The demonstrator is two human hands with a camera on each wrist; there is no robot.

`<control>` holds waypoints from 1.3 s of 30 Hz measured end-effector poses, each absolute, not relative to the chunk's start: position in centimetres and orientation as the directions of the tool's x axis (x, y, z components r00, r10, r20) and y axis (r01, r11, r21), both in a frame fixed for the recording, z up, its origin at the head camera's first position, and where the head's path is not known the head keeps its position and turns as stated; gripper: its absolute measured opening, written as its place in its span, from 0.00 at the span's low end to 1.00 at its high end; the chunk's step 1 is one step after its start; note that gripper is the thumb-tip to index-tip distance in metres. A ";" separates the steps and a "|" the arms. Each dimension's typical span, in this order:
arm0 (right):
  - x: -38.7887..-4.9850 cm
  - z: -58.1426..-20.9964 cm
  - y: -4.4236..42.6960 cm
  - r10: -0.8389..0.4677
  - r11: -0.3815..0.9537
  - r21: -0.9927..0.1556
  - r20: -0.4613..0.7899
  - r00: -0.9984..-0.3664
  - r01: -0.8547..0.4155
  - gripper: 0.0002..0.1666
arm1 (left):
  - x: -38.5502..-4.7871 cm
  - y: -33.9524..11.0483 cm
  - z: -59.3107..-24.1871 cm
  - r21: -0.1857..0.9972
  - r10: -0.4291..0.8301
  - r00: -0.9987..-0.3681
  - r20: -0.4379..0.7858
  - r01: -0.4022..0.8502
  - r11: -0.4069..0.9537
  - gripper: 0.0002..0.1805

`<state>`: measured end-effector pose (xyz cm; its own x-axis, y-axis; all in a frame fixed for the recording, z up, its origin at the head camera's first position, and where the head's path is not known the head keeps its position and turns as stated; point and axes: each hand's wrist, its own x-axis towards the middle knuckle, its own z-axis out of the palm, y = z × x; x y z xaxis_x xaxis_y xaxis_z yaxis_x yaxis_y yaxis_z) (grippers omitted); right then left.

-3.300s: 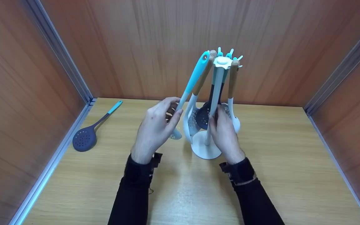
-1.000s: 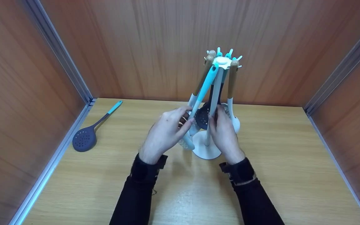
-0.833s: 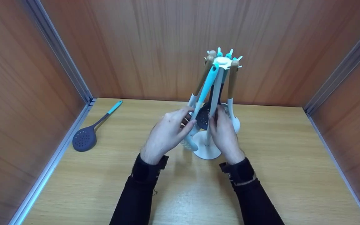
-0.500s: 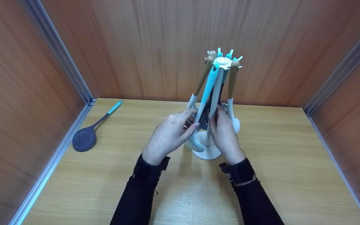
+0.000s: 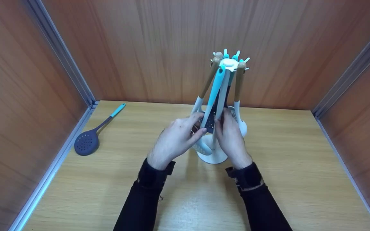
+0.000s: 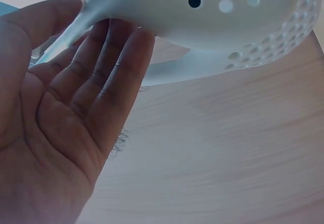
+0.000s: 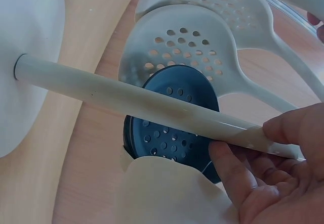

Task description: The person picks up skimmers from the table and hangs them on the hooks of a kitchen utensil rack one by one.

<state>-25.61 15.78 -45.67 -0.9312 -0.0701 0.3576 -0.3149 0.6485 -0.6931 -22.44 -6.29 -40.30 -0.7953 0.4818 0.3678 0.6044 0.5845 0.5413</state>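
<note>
A skimmer point(image 5: 217, 84) with a turquoise handle and a pale perforated head leans at the stand's front left, its handle top at the stand's crown. My left hand point(image 5: 179, 138) pinches its neck between thumb and fingers; the left wrist view shows the pale perforated head point(image 6: 223, 29) close up. With my right hand point(image 5: 231, 138) I grip the pole point(image 5: 222, 96) of the white utensil stand point(image 5: 212, 158). In the right wrist view, thumb and fingers lie round that pole point(image 7: 142, 102), in front of dark and pale perforated heads.
Several utensils hang from the stand, including one with a wooden handle point(image 5: 239, 83) on the right. A dark skimmer point(image 5: 87, 142) with a turquoise handle lies on the table point(image 5: 300, 179) at left. Wooden walls close off the back and sides.
My left hand has brought the turquoise-handled skimmer rightward, its handle top lower and against the stand's crown. Lately its head has swung slightly further right. My right hand stays on the pole.
</note>
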 end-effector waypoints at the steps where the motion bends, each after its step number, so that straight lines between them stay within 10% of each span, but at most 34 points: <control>1: -25.6 -45.6 15.8 -0.072 0.648 -0.697 0.346 -0.935 -0.308 0.27 | -22.5 -6.3 -40.3 0.546 0.482 -0.797 0.364 0.602 0.582 0.26; 39: -22.6 -41.7 17.4 -0.200 0.686 -0.684 0.152 -0.968 -0.249 0.45 | -25.2 -12.1 -40.0 0.614 0.221 -0.910 0.350 0.401 0.680 0.20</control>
